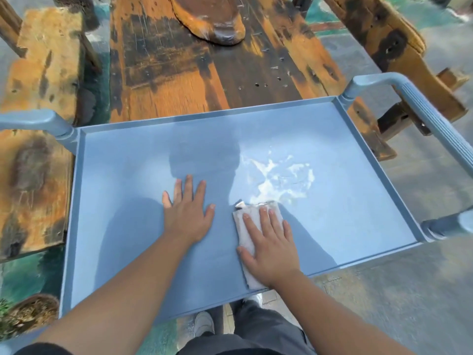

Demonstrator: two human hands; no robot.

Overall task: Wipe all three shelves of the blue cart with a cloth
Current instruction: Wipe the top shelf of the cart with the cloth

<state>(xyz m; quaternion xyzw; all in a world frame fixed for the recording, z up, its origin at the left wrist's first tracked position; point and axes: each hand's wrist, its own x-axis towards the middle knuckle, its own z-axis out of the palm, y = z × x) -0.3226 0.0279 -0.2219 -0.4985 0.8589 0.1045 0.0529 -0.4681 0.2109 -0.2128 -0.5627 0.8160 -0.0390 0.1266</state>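
Here, cloth (252, 242) flat under spread right hand (271, 249); left hand (188, 216) splayed, empty, beside it on top shelf (345, 201).

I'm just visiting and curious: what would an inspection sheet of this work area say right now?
Surface: blue cart top shelf, raised rim, white foamy smear right of centre.
Job's things: folded grey cloth flat on the shelf, just short of the smear.
Clutter: nothing seen on the shelf.
Hands: left hand flat and bare on the shelf; right hand pressing the cloth.
Cables: nothing seen.
Surroundings: worn wooden table behind, wooden benches either side, potted plant at lower left.
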